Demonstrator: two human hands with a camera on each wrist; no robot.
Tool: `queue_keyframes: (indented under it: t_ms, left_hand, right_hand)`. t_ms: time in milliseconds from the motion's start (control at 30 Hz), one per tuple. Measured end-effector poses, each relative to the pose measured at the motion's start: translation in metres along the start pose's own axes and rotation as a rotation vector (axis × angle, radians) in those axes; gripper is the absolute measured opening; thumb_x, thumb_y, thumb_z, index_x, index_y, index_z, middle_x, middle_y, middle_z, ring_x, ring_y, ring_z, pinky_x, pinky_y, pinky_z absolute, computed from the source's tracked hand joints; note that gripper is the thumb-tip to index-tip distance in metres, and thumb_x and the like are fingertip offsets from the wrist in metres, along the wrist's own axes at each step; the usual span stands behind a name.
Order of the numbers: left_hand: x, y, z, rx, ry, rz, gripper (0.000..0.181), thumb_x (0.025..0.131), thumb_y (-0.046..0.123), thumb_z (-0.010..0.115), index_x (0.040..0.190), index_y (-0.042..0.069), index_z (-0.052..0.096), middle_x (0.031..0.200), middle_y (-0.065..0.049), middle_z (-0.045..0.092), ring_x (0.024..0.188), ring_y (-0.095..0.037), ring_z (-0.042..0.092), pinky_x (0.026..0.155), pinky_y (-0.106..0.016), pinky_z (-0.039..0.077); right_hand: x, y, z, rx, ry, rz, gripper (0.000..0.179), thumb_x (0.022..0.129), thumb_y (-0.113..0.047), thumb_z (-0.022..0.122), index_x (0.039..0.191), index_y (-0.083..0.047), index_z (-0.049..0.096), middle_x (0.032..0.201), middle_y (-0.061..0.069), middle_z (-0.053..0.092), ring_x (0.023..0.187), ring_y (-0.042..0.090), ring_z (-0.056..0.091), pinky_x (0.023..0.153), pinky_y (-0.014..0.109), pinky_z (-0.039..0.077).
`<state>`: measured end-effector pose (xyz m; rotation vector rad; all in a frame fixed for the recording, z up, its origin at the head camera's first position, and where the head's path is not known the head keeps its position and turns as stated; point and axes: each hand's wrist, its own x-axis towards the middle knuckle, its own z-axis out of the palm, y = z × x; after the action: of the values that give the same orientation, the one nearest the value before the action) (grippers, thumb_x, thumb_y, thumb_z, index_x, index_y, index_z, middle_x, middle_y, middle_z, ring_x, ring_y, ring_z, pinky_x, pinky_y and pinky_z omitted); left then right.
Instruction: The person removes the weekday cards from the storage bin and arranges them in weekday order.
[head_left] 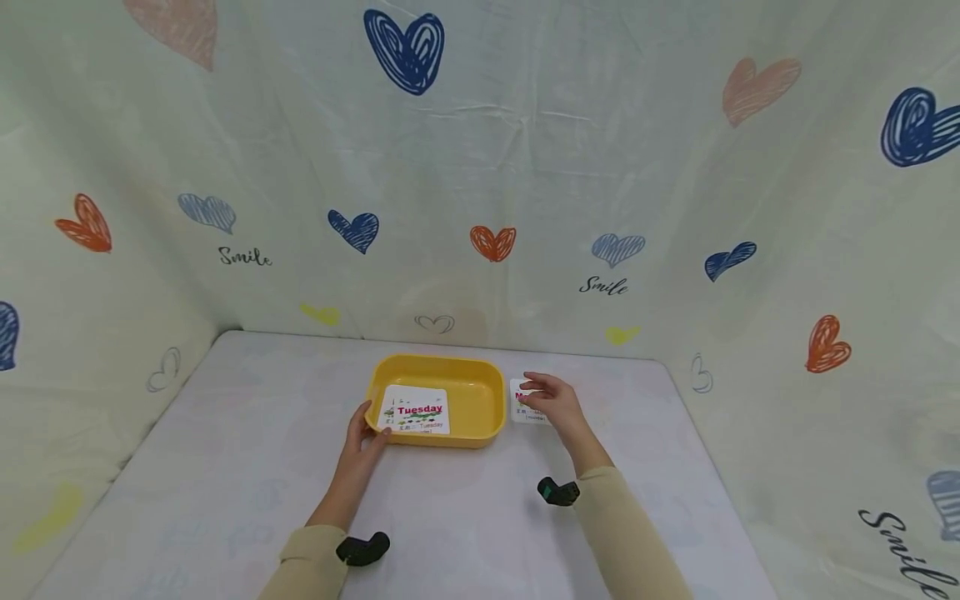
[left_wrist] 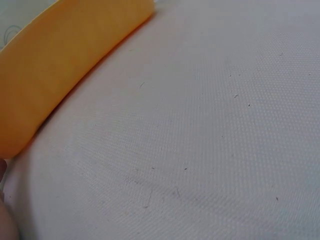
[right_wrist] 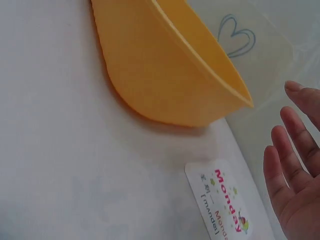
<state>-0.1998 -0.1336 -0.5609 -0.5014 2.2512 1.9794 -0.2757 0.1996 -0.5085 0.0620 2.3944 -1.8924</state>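
A yellow plastic tray (head_left: 476, 408) sits on the table. My left hand (head_left: 360, 450) grips its front left corner, thumb at the front rim and fingers along the left side. Inside it lies a white card printed "Tuesday" (head_left: 422, 410), overlapping another card whose left edge peeks out. To the tray's right, a "Monday" card (right_wrist: 219, 202) lies flat on the table. My right hand (head_left: 557, 403) hovers over that card with fingers spread and nothing held. In the left wrist view, only a sliver of hand shows beside the tray wall (left_wrist: 65, 65).
A white cloth covers the table (head_left: 450, 525). Behind it and at both sides hangs a pale curtain (head_left: 525, 158) with printed hearts and "Smile" lettering. Each wrist carries a small black device, one on the left wrist (head_left: 363, 550) and one on the right (head_left: 558, 492).
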Motion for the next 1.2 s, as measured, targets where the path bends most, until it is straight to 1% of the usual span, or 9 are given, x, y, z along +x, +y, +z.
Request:
queue_keyframes:
  t_ms: [167, 400, 600, 700, 800, 900, 1033, 1100, 1200]
  left_hand:
    - [0.0, 0.001, 0.0, 0.002, 0.006, -0.001, 0.073, 0.097, 0.029, 0.058, 0.156, 0.034, 0.015, 0.156, -0.008, 0.026, 0.138, -0.03, 0.027, 0.111, -0.062, 0.017]
    - [0.004, -0.001, -0.002, -0.004, 0.004, -0.013, 0.073, 0.096, 0.031, 0.06, 0.155, 0.035, 0.016, 0.157, -0.006, 0.025, 0.139, -0.029, 0.026, 0.111, -0.063, 0.014]
    - [0.005, -0.002, -0.005, -0.017, 0.014, -0.003, 0.072, 0.096, 0.03, 0.06, 0.155, 0.035, 0.019, 0.154, -0.006, 0.029, 0.137, -0.029, 0.028, 0.111, -0.064, 0.011]
    - [0.003, -0.001, -0.005, -0.005, 0.009, -0.011, 0.072, 0.096, 0.031, 0.06, 0.155, 0.036, 0.017, 0.155, -0.007, 0.028, 0.138, -0.029, 0.027, 0.111, -0.064, 0.013]
    - [0.002, 0.0, -0.004, 0.004, 0.007, -0.019, 0.072, 0.097, 0.031, 0.059, 0.155, 0.036, 0.016, 0.155, -0.007, 0.027, 0.139, -0.03, 0.026, 0.111, -0.064, 0.014]
    - [0.001, 0.0, -0.003, -0.016, 0.009, -0.005, 0.072, 0.097, 0.029, 0.06, 0.155, 0.035, 0.018, 0.156, -0.008, 0.027, 0.138, -0.03, 0.026, 0.111, -0.064, 0.012]
    - [0.001, 0.0, -0.002, -0.024, 0.008, 0.005, 0.072, 0.097, 0.028, 0.06, 0.155, 0.033, 0.019, 0.155, -0.007, 0.028, 0.138, -0.029, 0.027, 0.112, -0.062, 0.013]
    - [0.001, 0.0, -0.001, -0.01, 0.01, -0.005, 0.072, 0.097, 0.03, 0.059, 0.155, 0.035, 0.018, 0.155, -0.006, 0.028, 0.138, -0.029, 0.027, 0.112, -0.061, 0.016]
    - [0.0, 0.0, 0.0, -0.002, 0.009, -0.005, 0.072, 0.097, 0.031, 0.059, 0.155, 0.034, 0.017, 0.154, -0.007, 0.028, 0.138, -0.029, 0.027, 0.112, -0.061, 0.016]
  right_hand:
    - [-0.004, -0.011, 0.016, 0.052, -0.03, -0.019, 0.045, 0.086, -0.002, 0.073, 0.13, -0.004, 0.061, 0.112, 0.012, 0.067, 0.091, 0.021, 0.063, 0.082, 0.027, 0.054]
    - [-0.011, -0.02, 0.045, 0.169, -0.109, -0.024, 0.046, 0.087, 0.005, 0.067, 0.131, 0.003, 0.056, 0.113, 0.016, 0.065, 0.092, 0.021, 0.065, 0.083, 0.027, 0.054]
    - [-0.01, -0.02, 0.07, 0.191, -0.152, 0.004, 0.044, 0.089, 0.002, 0.066, 0.132, 0.0, 0.056, 0.113, 0.011, 0.065, 0.093, 0.02, 0.066, 0.086, 0.029, 0.053]
    - [-0.011, -0.021, 0.08, 0.181, -0.174, 0.019, 0.044, 0.09, 0.002, 0.065, 0.133, -0.002, 0.056, 0.113, 0.01, 0.065, 0.095, 0.02, 0.066, 0.088, 0.029, 0.052]
    - [-0.011, -0.022, 0.087, 0.161, -0.178, 0.021, 0.043, 0.09, 0.001, 0.065, 0.132, -0.003, 0.058, 0.113, 0.008, 0.065, 0.095, 0.02, 0.065, 0.088, 0.029, 0.052]
    - [-0.01, -0.024, 0.091, 0.153, -0.178, 0.02, 0.043, 0.09, 0.0, 0.066, 0.132, -0.004, 0.059, 0.113, 0.009, 0.066, 0.095, 0.021, 0.065, 0.088, 0.03, 0.052]
    - [-0.006, -0.023, 0.097, 0.146, -0.193, 0.027, 0.042, 0.09, 0.0, 0.066, 0.131, -0.005, 0.059, 0.114, 0.009, 0.066, 0.095, 0.021, 0.065, 0.089, 0.031, 0.052]
    - [-0.003, -0.021, 0.1, 0.118, -0.208, 0.029, 0.042, 0.09, 0.0, 0.066, 0.131, -0.006, 0.06, 0.114, 0.009, 0.066, 0.095, 0.02, 0.064, 0.089, 0.03, 0.052]
    - [0.001, -0.018, 0.103, 0.069, -0.236, 0.024, 0.043, 0.089, 0.0, 0.068, 0.131, -0.005, 0.06, 0.114, 0.008, 0.065, 0.094, 0.02, 0.062, 0.088, 0.03, 0.052]
